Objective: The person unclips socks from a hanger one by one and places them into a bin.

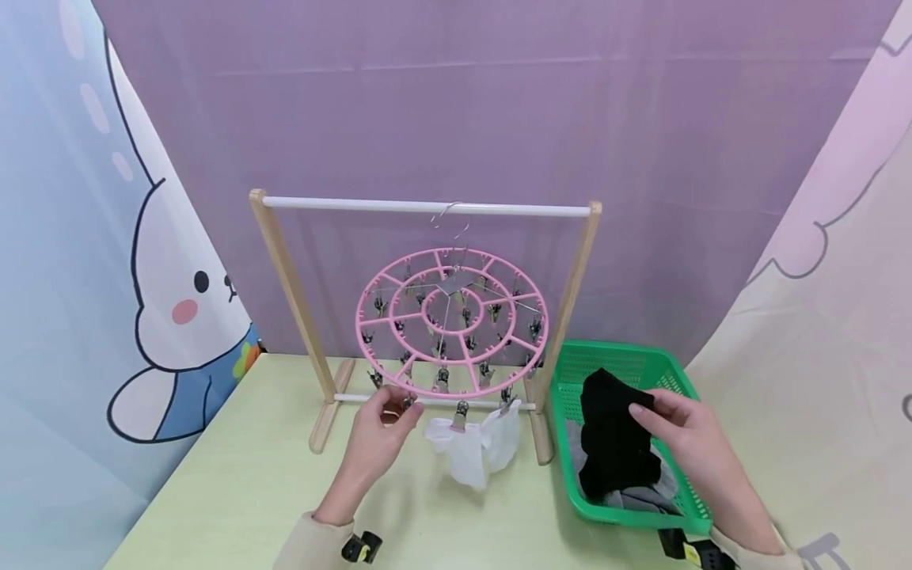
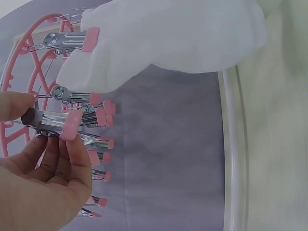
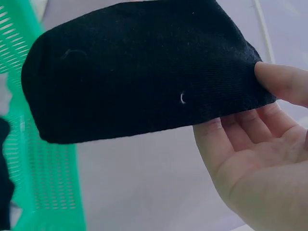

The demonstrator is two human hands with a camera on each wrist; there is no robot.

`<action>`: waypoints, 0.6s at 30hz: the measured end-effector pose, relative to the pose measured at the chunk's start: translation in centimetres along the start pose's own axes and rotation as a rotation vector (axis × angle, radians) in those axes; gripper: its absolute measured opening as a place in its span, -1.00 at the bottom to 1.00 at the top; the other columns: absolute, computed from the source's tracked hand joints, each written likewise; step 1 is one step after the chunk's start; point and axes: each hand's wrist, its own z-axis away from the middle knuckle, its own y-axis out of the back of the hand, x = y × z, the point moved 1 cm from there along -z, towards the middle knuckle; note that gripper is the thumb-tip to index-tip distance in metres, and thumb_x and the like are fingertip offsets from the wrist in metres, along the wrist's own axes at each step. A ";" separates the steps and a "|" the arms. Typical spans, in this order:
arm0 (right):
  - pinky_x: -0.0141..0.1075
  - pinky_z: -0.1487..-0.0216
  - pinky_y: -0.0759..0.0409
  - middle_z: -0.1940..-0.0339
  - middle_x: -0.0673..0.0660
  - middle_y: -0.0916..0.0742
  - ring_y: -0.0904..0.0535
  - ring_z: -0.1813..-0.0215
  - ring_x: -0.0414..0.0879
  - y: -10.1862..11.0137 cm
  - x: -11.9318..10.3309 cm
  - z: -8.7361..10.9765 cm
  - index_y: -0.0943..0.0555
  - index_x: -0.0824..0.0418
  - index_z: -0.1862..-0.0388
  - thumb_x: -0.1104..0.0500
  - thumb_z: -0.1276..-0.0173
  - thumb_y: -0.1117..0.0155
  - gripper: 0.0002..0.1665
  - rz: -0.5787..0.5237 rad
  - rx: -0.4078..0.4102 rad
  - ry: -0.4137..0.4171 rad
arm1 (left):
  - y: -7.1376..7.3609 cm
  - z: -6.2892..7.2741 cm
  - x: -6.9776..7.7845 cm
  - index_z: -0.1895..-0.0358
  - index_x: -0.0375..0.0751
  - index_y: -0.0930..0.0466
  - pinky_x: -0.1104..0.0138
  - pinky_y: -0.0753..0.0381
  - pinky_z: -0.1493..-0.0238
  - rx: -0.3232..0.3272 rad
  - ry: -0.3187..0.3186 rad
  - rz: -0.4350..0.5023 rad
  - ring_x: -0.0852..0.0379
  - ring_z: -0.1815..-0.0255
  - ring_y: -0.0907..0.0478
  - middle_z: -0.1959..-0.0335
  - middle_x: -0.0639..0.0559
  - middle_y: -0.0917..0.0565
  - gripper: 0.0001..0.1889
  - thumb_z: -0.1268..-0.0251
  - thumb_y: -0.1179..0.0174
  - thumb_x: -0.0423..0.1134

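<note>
My left hand [image 1: 381, 431] pinches a metal clip [image 2: 53, 122] with pink tips, on the front rim of a round pink clip hanger [image 1: 450, 323]. Thumb and fingers lie on opposite sides of the clip's handles. Just right of it, a white sock [image 1: 466, 447] hangs from clips by its top edge. A black sock [image 3: 139, 72] is held by one end in my right hand [image 1: 687, 427], pinched between thumb and fingers. In the head view that sock overlaps the green basket [image 1: 620, 352], where grey cloth [image 1: 644, 500] lies.
The hanger hooks over the white bar [image 1: 420, 206] of a wooden-legged stand [image 1: 292, 297]. Many more clips dangle around its rings. The stand and basket are on a pale yellow-green table [image 1: 235, 475], with a purple curtain [image 1: 427, 111] behind.
</note>
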 end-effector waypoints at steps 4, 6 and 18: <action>-0.28 0.14 -0.57 0.27 0.11 -0.72 -0.57 0.17 -0.06 -0.3 1.8 -0.2 -0.62 0.34 -0.05 0.03 -0.53 -0.25 -0.62 0.032 -0.038 -0.064 | 0.0 0.0 0.0 0.10 -0.25 -0.63 0.30 -0.61 0.09 -0.007 0.006 0.001 0.08 0.22 -0.57 0.30 0.02 -0.64 -0.83 -0.30 -0.34 -0.32; -0.28 0.20 -0.53 0.28 0.12 -0.70 -0.54 0.21 -0.06 -0.6 2.7 -0.2 -0.62 0.33 -0.03 0.03 -0.54 -0.25 -0.63 0.068 -0.056 -0.098 | 0.1 0.0 0.0 0.10 -0.24 -0.63 0.30 -0.61 0.10 -0.011 0.005 0.005 0.08 0.22 -0.56 0.30 0.01 -0.63 -0.83 -0.30 -0.34 -0.32; -0.26 0.48 -0.29 0.63 0.04 -0.39 -0.28 0.59 -0.11 -1.2 7.2 -0.3 -0.38 0.25 0.45 0.21 -0.54 -0.18 -0.68 0.398 -0.034 -0.113 | 0.3 0.1 -0.2 0.08 -0.24 -0.64 0.33 -0.60 0.11 -0.027 0.012 0.023 0.09 0.21 -0.56 0.30 0.02 -0.63 -0.83 -0.32 -0.34 -0.30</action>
